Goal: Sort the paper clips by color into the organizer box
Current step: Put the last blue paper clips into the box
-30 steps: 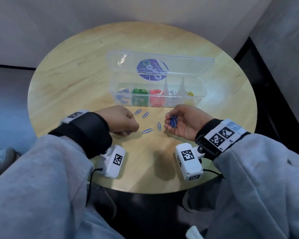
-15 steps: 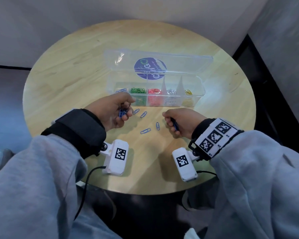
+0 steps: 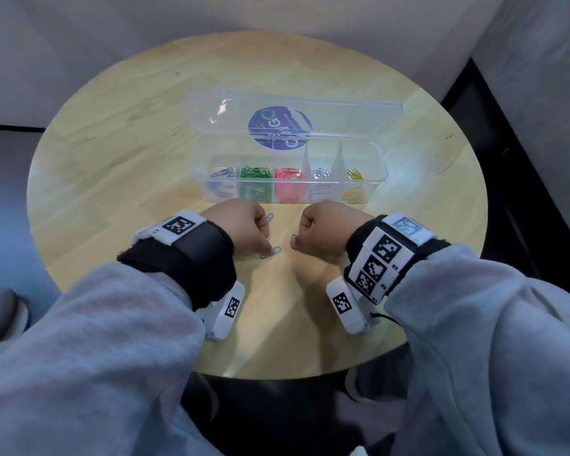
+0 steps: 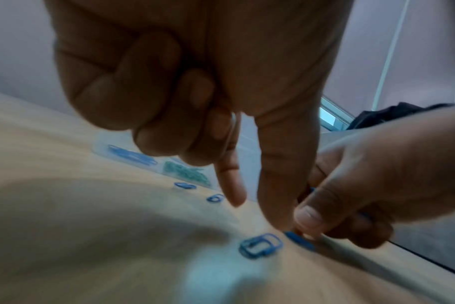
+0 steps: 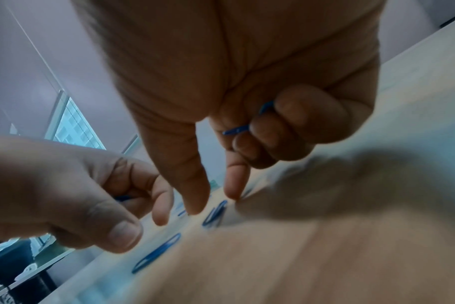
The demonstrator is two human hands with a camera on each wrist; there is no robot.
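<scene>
The clear organizer box (image 3: 380,179) stands open mid-table, its compartments holding blue, green, red, silver and yellow clips. Loose blue paper clips (image 3: 276,250) lie in front of it. My left hand (image 4: 255,211) points thumb and index down at one blue clip (image 4: 261,244). A bit of blue (image 5: 122,198) shows inside its curled fingers. My right hand (image 5: 213,202) grips blue clips (image 5: 237,130) in its curled fingers. Its thumb and index reach down at a clip on the table (image 5: 214,214).
The box's lid (image 3: 343,113) with a purple round sticker lies open behind it. The round wooden table (image 3: 129,153) ends close behind my wrists. A grey wall stands beyond it, and dark floor shows at the right.
My right hand turned from palm up to knuckles up, its fingers curling round its blue clips. My left hand lifted with clips, then came back down. Both hands now reach for the loose clips.
</scene>
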